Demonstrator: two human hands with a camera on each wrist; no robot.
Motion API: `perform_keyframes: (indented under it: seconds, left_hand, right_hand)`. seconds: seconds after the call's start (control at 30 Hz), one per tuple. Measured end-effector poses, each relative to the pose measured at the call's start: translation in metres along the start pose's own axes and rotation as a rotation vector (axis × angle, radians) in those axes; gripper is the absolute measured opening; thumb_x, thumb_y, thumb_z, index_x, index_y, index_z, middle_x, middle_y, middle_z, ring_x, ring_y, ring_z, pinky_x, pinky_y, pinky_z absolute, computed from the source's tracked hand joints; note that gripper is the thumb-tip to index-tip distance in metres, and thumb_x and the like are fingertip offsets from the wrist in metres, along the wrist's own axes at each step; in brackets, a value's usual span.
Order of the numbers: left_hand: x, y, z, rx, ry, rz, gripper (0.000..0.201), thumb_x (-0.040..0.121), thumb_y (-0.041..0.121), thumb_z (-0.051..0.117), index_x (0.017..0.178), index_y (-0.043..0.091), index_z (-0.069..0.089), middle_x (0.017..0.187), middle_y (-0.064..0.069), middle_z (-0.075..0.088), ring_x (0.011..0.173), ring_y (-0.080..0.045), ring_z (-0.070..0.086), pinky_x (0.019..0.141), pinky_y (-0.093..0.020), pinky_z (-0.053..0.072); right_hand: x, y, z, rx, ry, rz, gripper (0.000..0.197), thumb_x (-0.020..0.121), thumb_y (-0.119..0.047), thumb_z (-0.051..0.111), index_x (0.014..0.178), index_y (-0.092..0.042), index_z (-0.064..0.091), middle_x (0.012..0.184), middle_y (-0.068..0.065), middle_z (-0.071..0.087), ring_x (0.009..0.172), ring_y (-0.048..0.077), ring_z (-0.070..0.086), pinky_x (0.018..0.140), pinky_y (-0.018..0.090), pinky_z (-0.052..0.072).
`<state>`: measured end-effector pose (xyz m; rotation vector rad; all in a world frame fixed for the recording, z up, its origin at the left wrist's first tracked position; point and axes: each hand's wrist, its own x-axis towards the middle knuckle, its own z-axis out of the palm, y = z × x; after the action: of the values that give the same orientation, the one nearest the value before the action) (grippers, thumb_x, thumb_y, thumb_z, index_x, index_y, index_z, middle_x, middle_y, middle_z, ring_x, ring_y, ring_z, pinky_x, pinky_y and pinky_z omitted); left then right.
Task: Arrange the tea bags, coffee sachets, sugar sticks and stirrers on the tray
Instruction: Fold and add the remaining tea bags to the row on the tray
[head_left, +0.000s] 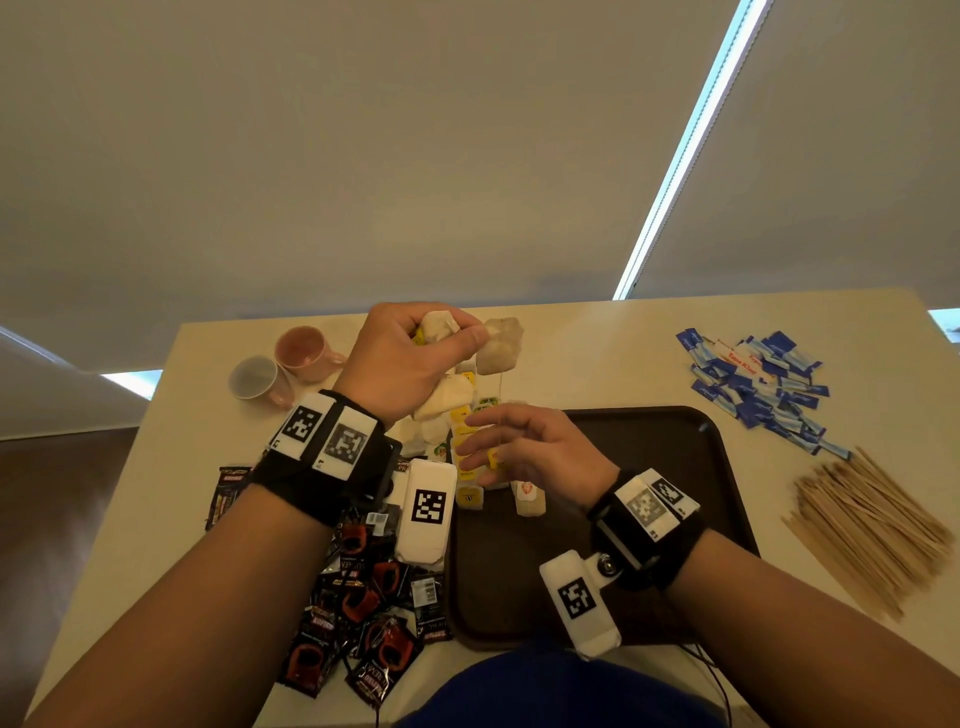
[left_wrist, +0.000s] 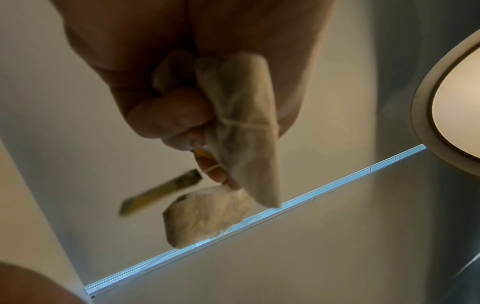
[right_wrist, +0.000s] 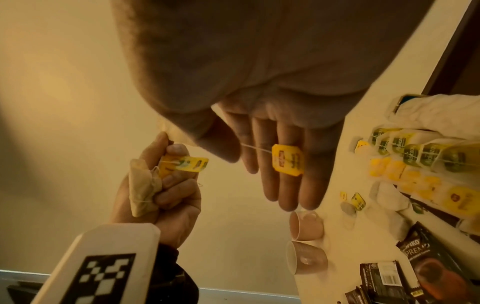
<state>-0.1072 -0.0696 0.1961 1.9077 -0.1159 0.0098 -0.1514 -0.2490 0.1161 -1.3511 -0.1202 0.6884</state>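
Above the bench (head_left: 597, 353), head view, left hand (head_left: 400, 358) has its grip curled tight round tea bags (head_left: 498, 340); left wrist shows a bag (left_wrist: 244, 123) clenched; right wrist shows right hand (right_wrist: 275, 164) loose-fingered, yellow tag (right_wrist: 288, 160) dangling across its fingers.

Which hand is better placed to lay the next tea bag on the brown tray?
Right hand: open, hovering at the brown plastic tray's edge, yellow tag against its fingers. Left hand grips bunched tea bags beyond it.
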Motion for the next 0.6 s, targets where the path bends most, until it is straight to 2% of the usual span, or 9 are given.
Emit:
perform_keyframes:
  seconds: [0.07, 0.17, 0.23, 0.37, 0.4, 0.47, 0.5, 0.53, 0.6]
  left_hand:
    - [0.000, 0.000, 0.002, -0.010, -0.007, -0.006, 0.013, 0.087, 0.016, 0.076, 0.076, 0.023, 0.074, 0.062, 0.019, 0.066, 0.061, 0.002, 0.058, 0.061, -0.017, 0.045]
    - [-0.001, 0.001, 0.003, -0.026, -0.030, -0.016, 0.014, 0.087, 0.015, 0.076, 0.076, 0.023, 0.074, 0.063, 0.018, 0.067, 0.062, 0.001, 0.059, 0.063, -0.018, 0.045]
    - [-0.002, 0.001, 0.001, -0.045, -0.068, -0.022, 0.014, 0.087, 0.014, 0.075, 0.078, 0.024, 0.074, 0.066, 0.015, 0.069, 0.065, -0.002, 0.062, 0.065, -0.020, 0.048]
    - [-0.008, 0.006, 0.001, -0.072, -0.156, -0.023, 0.010, 0.087, 0.010, 0.074, 0.081, 0.018, 0.074, 0.064, 0.013, 0.068, 0.060, 0.001, 0.059, 0.060, -0.013, 0.045]
    - [-0.010, 0.007, 0.001, -0.076, -0.175, -0.026, 0.009, 0.087, 0.010, 0.073, 0.081, 0.017, 0.074, 0.063, 0.012, 0.067, 0.059, 0.001, 0.058, 0.059, -0.013, 0.044]
    - [-0.013, 0.007, -0.002, -0.076, -0.218, -0.027, 0.007, 0.086, 0.009, 0.073, 0.082, 0.015, 0.074, 0.062, 0.011, 0.067, 0.058, 0.001, 0.057, 0.058, -0.013, 0.044]
    - [-0.015, 0.007, -0.003, -0.068, -0.246, -0.025, 0.008, 0.086, 0.009, 0.072, 0.082, 0.015, 0.074, 0.063, 0.011, 0.067, 0.059, 0.001, 0.057, 0.059, -0.013, 0.045]
    - [-0.017, 0.005, -0.005, -0.056, -0.277, -0.027, 0.008, 0.087, 0.008, 0.072, 0.082, 0.014, 0.074, 0.064, 0.011, 0.067, 0.060, 0.001, 0.058, 0.060, -0.013, 0.045]
    - [-0.022, 0.003, -0.007, -0.041, -0.324, -0.049, 0.009, 0.088, 0.006, 0.071, 0.082, 0.011, 0.074, 0.064, 0.012, 0.067, 0.062, 0.002, 0.058, 0.061, -0.012, 0.045]
  right_hand:
    - [0.001, 0.002, 0.001, -0.084, 0.031, -0.004, 0.043, 0.091, 0.021, 0.039, 0.126, 0.000, 0.055, 0.111, 0.028, 0.067, 0.094, 0.030, 0.069, 0.086, 0.043, 0.058]
    - [0.002, 0.004, 0.001, -0.134, 0.066, 0.005, 0.034, 0.097, 0.014, 0.037, 0.122, -0.001, 0.055, 0.104, 0.028, 0.069, 0.086, 0.029, 0.072, 0.075, 0.032, 0.061]
    - [0.002, 0.005, -0.001, -0.107, 0.088, 0.026, 0.024, 0.100, 0.007, 0.044, 0.120, -0.001, 0.056, 0.099, 0.026, 0.071, 0.084, 0.030, 0.073, 0.070, 0.029, 0.061]
    - [0.005, 0.004, -0.006, -0.164, 0.134, 0.028, 0.012, 0.093, -0.002, 0.062, 0.104, 0.003, 0.066, 0.088, 0.026, 0.072, 0.075, 0.022, 0.074, 0.066, 0.026, 0.061]
    - [0.007, 0.004, -0.008, -0.230, 0.155, 0.005, 0.012, 0.091, -0.005, 0.066, 0.100, 0.002, 0.069, 0.085, 0.023, 0.073, 0.071, 0.017, 0.072, 0.064, 0.024, 0.059]
    - [0.010, 0.001, -0.013, -0.401, 0.218, -0.053, 0.008, 0.088, -0.013, 0.073, 0.092, -0.007, 0.076, 0.074, 0.006, 0.073, 0.062, 0.007, 0.064, 0.059, 0.020, 0.053]
    - [0.011, -0.002, -0.016, -0.444, 0.239, -0.071, 0.006, 0.087, -0.016, 0.074, 0.086, -0.011, 0.077, 0.068, 0.001, 0.070, 0.056, 0.006, 0.059, 0.056, 0.022, 0.049]
    - [0.012, -0.006, -0.019, -0.446, 0.253, -0.071, 0.009, 0.087, -0.017, 0.074, 0.082, -0.010, 0.077, 0.063, 0.002, 0.067, 0.052, 0.009, 0.056, 0.052, 0.024, 0.047]
    - [0.014, -0.017, -0.023, -0.405, 0.252, -0.067, 0.014, 0.090, -0.012, 0.070, 0.085, 0.000, 0.075, 0.064, 0.014, 0.066, 0.048, 0.014, 0.058, 0.048, 0.025, 0.048]
